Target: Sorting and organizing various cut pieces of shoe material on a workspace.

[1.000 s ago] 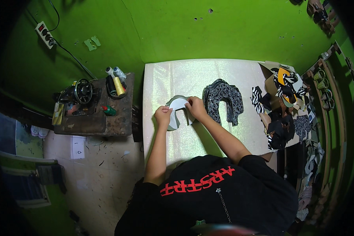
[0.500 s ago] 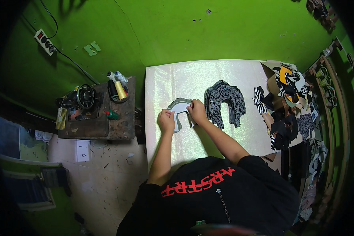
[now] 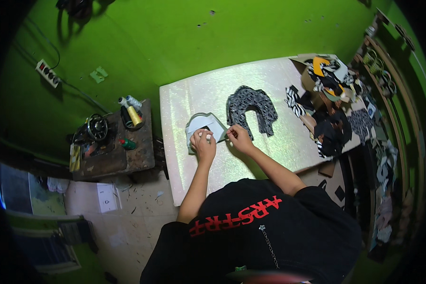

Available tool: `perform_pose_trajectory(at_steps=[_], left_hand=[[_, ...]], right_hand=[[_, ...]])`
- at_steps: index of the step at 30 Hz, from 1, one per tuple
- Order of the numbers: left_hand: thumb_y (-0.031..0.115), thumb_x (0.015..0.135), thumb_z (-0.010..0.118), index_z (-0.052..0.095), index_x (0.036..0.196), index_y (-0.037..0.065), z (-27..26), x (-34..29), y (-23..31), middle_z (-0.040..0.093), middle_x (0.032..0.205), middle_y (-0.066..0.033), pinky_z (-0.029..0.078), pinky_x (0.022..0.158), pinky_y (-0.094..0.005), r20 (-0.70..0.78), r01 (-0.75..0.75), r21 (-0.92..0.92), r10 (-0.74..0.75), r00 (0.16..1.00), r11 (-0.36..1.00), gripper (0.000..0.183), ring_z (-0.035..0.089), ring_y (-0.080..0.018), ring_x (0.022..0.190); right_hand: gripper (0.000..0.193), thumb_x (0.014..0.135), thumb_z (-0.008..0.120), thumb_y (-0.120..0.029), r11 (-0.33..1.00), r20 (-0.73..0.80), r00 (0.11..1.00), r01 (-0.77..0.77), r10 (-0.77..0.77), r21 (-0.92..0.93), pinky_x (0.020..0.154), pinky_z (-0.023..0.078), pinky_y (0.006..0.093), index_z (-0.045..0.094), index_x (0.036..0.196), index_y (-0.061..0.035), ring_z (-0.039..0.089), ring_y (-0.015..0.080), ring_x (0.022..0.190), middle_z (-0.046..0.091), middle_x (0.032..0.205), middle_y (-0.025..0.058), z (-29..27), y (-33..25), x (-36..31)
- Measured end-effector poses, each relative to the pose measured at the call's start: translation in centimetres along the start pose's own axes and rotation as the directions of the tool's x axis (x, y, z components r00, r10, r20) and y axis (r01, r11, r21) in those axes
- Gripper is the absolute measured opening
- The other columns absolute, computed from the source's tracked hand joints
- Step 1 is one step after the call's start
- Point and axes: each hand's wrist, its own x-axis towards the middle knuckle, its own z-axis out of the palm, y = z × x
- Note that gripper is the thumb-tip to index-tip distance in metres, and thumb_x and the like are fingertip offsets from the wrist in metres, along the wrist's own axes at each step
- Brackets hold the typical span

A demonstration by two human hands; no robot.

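Observation:
A small stack of pale, U-shaped cut pieces, white on top with grey-green edges, lies on the cloth-covered table in front of me. My left hand is closed over the near part of the stack, its fingers bent and gripping there. One white piece is skewed out of line toward the right. My right hand pinches the outer corner of this piece between thumb and fingers. Just beyond my right hand lies a thicker stack of black-and-white patterned U-shaped pieces, untouched.
A pile of fabric scraps covers the right end of the table. To the left stands a sewing machine on a worn wooden stand, with thread cones and a small green bottle. Slatted shelving runs along the right wall.
My right hand has drawn a corner of the white piece out to the right, skewing it. My left hand's fingers now curl over the stack's near part. The whole view has shifted and tilted.

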Motion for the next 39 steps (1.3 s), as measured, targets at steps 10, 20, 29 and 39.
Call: perform_pose_trajectory(at_steps=[10,20,29,39], left_hand=[[0.009,0.069,0.061,0.061,0.076,0.01,5.5,-2.7,8.2,0.049,0.101,-0.0077,0.03,0.089,-0.0394,0.139,-0.247,-0.268,0.292,0.946,0.931,0.008,0.038,-0.0287,0.103],[0.011,0.073,0.058,0.061,0.081,0.004,14.9,-5.7,18.5,0.058,0.084,-0.0116,0.042,0.074,-0.0346,0.505,-0.085,-0.591,0.45,0.737,0.802,0.011,0.052,-0.0268,0.08],[0.02,0.073,0.061,0.064,0.092,0.004,23.8,-8.9,24.7,0.061,0.089,-0.0138,0.044,0.077,-0.0375,0.706,-0.113,-0.353,0.343,0.619,0.929,0.025,0.054,-0.0301,0.087],[0.021,0.07,0.064,0.06,0.08,0.002,25.4,-9.7,29.4,0.063,0.079,-0.0137,0.048,0.07,-0.0355,0.68,0.104,-0.082,-0.021,0.733,0.991,0.022,0.061,-0.0274,0.075]], right_hand=[[0.006,0.074,0.054,0.0,0.986,-0.263,0.952,-0.164,0.156,-0.007,0.056,0.042,0.0261,0.057,0.08,0.0014,0.052,0.0152,0.06,0.054,0.076,0.0099,-8.9,0.9,-5.0],[0.006,0.075,0.054,0.0,0.966,-0.527,0.84,-0.226,0.126,-0.13,0.057,0.041,0.0272,0.057,0.079,0.0002,0.051,0.0173,0.061,0.054,0.076,0.009,-22.9,4.1,-9.1],[0.029,0.068,0.061,-0.006,0.792,-0.317,0.94,-0.286,0.124,-0.539,0.079,0.042,0.0376,0.059,0.097,-0.0103,0.046,0.0301,0.092,0.047,0.095,0.0109,-33.2,6.4,-11.4],[0.034,0.07,0.066,-0.02,0.63,-0.284,0.926,-0.377,0.248,-0.679,0.076,0.04,0.042,0.057,0.101,-0.0114,0.046,0.0293,0.096,0.045,0.097,0.0109,-34.5,7.7,-8.6]])
